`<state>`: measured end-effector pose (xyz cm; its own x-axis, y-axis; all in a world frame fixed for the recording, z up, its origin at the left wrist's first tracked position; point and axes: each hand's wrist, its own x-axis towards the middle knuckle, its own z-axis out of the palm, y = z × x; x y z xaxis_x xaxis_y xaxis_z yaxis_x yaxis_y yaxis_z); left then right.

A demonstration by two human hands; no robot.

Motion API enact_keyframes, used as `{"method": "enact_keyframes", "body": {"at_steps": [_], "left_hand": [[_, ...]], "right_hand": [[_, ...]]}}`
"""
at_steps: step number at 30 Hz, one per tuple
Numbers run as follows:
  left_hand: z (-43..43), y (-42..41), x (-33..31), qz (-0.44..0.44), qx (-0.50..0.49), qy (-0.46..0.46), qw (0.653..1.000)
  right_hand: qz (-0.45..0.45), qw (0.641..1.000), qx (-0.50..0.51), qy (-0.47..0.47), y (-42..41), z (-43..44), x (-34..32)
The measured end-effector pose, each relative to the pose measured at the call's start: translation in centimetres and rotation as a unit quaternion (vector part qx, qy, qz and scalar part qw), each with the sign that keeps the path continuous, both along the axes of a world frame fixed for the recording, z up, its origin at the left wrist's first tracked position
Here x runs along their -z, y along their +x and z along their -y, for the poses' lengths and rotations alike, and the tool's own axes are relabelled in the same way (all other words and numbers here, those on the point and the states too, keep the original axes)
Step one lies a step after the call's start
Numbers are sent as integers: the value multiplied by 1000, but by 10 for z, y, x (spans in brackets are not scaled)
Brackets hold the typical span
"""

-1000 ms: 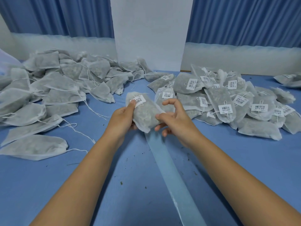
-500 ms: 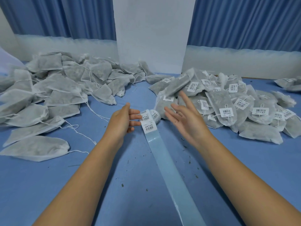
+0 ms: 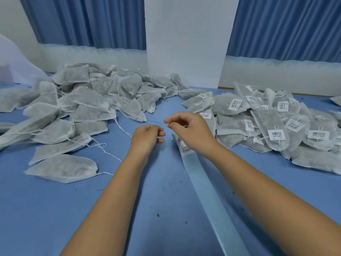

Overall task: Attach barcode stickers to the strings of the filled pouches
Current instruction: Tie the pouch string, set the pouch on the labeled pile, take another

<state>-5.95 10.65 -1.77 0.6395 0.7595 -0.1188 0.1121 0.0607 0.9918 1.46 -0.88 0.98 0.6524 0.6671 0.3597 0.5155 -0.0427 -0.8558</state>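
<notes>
Stickers (image 3: 185,148) look thin, light, prob. flimsy & sticky under: peel by a corner. White w/ black bars, on strip (image 3: 212,200) just under right hand (image 3: 191,131), whose thumb & forefinger nearly meet; holding sth or not, cannot tell. Left hand (image 3: 147,138) beside it, loosely curled, empty. Untagged pouches (image 3: 88,109) left of it.

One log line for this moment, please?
left hand: loosely curled, empty | right hand: above sticker strip, grip unclear | untagged pouches: left pile | tagged pouches: right pile
</notes>
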Motion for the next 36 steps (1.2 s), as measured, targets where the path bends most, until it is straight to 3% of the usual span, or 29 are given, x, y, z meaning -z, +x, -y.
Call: {"method": "enact_keyframes", "body": {"at_steps": [5, 11, 15, 21, 30, 36], "left_hand": [[-37, -15, -2, 60, -96, -132, 985], [-71, -31, 5, 134, -215, -302, 919], [-75, -32, 4, 170, -215, -362, 891], [-78, -28, 1, 238, -208, -399, 861], [-85, -26, 3, 233, -209, -410, 857], [-80, -27, 5, 232, -201, -418, 855]], "right_hand": [[20, 990, -65, -124, -18, -73, -5], [94, 969, -27, -229, -19, -153, 14], [95, 971, 11, -221, -15, -186, 29], [70, 986, 40, -147, -15, -229, 37], [71, 970, 69, -223, -12, -253, 46], [50, 974, 77, -205, -6, -253, 47]]}}
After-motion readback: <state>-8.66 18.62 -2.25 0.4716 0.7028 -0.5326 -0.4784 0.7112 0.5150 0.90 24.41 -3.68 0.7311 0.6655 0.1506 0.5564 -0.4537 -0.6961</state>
